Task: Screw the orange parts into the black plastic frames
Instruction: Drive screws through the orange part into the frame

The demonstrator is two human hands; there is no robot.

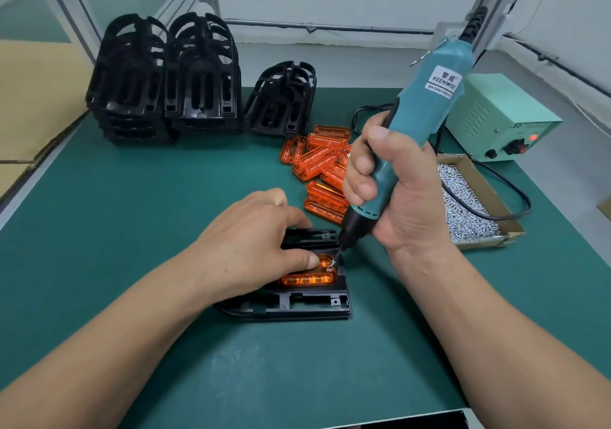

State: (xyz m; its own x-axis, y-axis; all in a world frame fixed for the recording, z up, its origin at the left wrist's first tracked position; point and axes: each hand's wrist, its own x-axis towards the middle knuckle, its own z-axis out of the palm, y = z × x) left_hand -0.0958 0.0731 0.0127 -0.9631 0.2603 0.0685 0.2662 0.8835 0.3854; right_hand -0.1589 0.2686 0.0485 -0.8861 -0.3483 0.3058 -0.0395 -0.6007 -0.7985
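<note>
on the green desk [132, 230] a black plastic frame [297, 306] lies flat in front of the person, with an orange part [309, 279] seated in its middle recess. the left hand [251, 243] rests on top of the frame, fingers curled loosely over it, the thumb pressing down on the orange part's upper edge. the right hand [393, 190] grips a teal electric screwdriver [413, 124] in a closed fist, the tool tilted, its bit tip set on a screw [331, 265] at the right end of the orange part, just beside the left thumb. loose orange parts [322, 167] lie in a pile behind the frame, partly hidden by the right hand. stacks of black frames [165, 81] stand at the far left of the desk. a cardboard box of screws [469, 203] sits to the right, with a pale green power supply [499, 117] behind it, its red light lit.
</note>
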